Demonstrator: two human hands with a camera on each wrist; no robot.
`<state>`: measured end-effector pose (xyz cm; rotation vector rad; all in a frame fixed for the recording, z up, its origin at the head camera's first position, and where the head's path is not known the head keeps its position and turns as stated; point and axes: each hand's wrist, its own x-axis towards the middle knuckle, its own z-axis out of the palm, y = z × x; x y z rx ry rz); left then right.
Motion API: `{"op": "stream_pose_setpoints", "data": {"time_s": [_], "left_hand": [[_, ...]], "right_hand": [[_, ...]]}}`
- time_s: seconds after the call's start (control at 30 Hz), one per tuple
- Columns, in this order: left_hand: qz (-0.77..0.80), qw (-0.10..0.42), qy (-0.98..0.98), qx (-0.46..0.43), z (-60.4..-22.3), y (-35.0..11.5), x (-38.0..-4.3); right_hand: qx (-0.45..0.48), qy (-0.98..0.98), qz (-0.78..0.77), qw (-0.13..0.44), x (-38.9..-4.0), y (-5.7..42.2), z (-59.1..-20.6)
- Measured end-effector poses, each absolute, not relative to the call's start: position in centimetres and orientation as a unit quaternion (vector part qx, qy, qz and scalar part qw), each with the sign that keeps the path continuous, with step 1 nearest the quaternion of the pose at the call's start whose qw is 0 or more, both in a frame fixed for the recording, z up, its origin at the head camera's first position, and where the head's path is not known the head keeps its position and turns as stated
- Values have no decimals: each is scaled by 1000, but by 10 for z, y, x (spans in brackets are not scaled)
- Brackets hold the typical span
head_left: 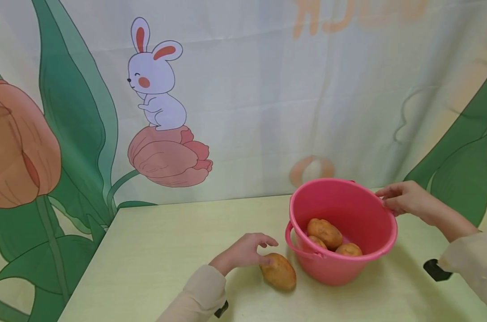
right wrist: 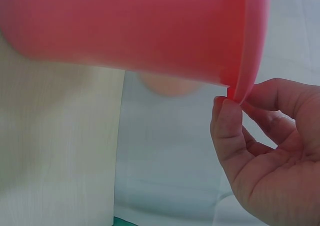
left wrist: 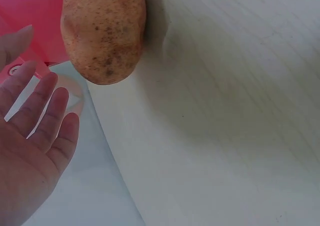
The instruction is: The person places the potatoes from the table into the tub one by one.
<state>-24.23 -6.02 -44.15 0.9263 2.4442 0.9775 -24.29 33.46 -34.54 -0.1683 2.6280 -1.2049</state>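
A pink bucket (head_left: pixel 336 270) stands on the table, with its handle (head_left: pixel 293 241) hanging on the left side. Inside it lie three visible potatoes (head_left: pixel 325 232). My right hand (head_left: pixel 413 203) pinches the bucket's rim at the far right; the right wrist view shows thumb and fingers (right wrist: pixel 229 123) on either side of that rim. Left of the bucket, a single potato (head_left: pixel 280 273) lies on the table. Over its upper left end is my left hand (head_left: pixel 246 251), fingers spread and loosely bent, not closed round it. In the left wrist view the same potato (left wrist: pixel 104 33) appears apart from the fingers.
The pale table (head_left: pixel 167 250) reaches back to a hanging cloth (head_left: pixel 243 103) printed with a rabbit, tulips and leaves. A black object (head_left: pixel 437 270) shows at the right cuff, and another dark one (head_left: pixel 221 309) at the left cuff.
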Motion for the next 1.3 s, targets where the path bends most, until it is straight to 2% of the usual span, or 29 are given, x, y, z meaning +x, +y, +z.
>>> {"op": "stream_pose_setpoints", "data": {"time_s": [0.23,1.3], "left_hand": [[344,168,862,331,-448,-60,-243],[348,223,863,291,-470,-59,-243]], "right_hand": [[-58,901,-413,122,-243,334,-345],[-57,899,-415,124,-244,336,-347]]}}
